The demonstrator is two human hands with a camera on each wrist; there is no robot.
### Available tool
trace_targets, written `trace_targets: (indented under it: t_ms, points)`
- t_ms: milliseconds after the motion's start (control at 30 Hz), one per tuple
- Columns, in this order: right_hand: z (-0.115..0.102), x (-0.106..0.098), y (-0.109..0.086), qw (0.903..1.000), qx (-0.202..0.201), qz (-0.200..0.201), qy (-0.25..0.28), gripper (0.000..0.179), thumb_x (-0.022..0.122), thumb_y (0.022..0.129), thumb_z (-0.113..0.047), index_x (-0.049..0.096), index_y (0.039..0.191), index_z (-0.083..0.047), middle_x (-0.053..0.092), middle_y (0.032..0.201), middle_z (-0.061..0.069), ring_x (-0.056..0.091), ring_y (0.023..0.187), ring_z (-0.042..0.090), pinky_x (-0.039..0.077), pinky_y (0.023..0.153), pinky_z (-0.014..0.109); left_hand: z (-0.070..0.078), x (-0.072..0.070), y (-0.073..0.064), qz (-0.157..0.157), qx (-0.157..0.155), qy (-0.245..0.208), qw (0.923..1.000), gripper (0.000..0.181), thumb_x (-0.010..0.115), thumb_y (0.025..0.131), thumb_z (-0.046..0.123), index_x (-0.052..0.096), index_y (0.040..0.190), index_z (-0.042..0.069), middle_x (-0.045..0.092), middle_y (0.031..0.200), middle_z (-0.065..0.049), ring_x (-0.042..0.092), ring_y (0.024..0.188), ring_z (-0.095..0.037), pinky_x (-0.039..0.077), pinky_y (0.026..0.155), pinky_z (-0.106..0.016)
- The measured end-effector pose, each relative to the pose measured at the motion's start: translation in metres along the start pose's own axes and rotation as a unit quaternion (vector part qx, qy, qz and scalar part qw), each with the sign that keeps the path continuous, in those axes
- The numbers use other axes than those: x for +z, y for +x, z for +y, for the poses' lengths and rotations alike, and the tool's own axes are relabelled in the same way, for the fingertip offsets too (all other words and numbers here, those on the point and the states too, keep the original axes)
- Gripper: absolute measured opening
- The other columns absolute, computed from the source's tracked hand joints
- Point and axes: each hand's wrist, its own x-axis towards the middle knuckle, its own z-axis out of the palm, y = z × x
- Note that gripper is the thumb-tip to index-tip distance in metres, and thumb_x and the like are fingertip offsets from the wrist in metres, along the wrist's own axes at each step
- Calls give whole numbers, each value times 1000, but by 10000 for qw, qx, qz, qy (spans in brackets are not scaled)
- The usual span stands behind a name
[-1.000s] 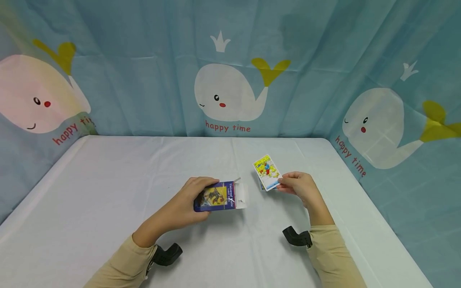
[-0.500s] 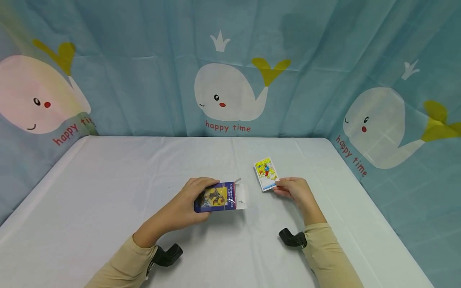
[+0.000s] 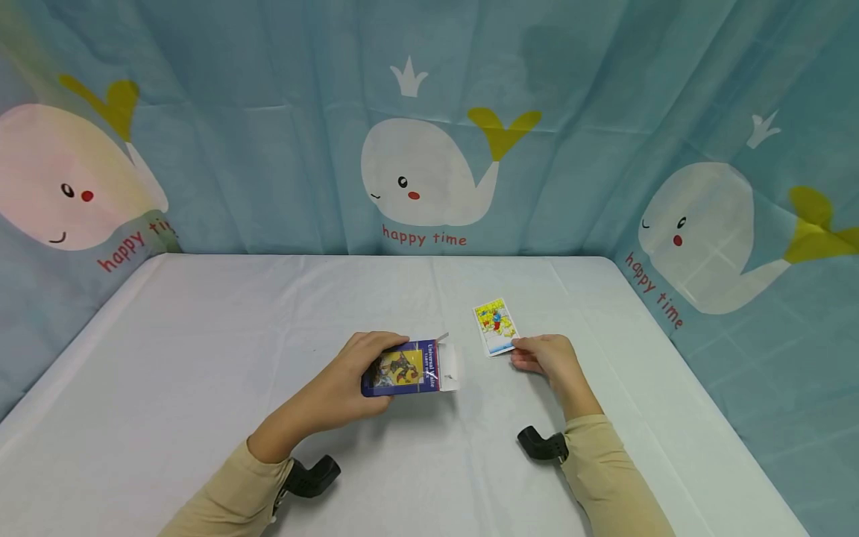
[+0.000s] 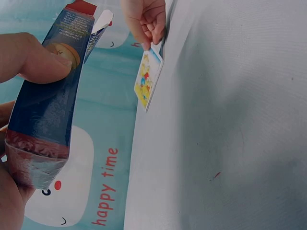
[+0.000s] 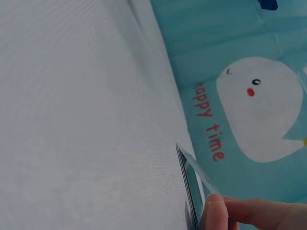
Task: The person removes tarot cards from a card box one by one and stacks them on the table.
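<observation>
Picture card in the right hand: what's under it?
Thin edges, apparently of more cards, show beneath the picture card, which the right hand pinches. Their faces are covered, and their number can't be told.

Box (image 3: 400, 368): front, toward its 3 o'clock end, reads "Universal Waite"; the smaller line beside it, "Tarot Deck", is barely legible. Side panel (image 4: 45, 110): of the small print, "readings and meditation" can be read. Curtain (image 3: 282, 179): red "happy time" at 12 and 3 o'clock; at 9 o'clock, cut short.
</observation>
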Motion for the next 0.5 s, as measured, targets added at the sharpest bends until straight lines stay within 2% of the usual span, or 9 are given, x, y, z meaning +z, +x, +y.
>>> trace_targets:
  t_ms: [300, 500]
  points:
    - [1, -1, -1, 9983, 26, 120, -573, 26, 66, 92, -9, 59, 106, 11, 64, 61, 0, 63, 51, 5, 54, 53, 19, -2, 1, 1, 5, 40, 50, 10000, 74, 76, 76, 8, 48, 145, 16, 52, 143, -1, 44, 126, -20, 46, 96, -40]
    - [1, -1, -2, 9973, -14, 107, -730, 25, 66, 92, -11, 58, 104, 10, 63, 60, -1, 62, 49, 5, 53, 52, 20, 0, 2, 1, -29, -8, 13, 10000, 76, 77, 75, 9, 48, 145, 13, 52, 144, -2, 43, 127, -20, 46, 96, -41]
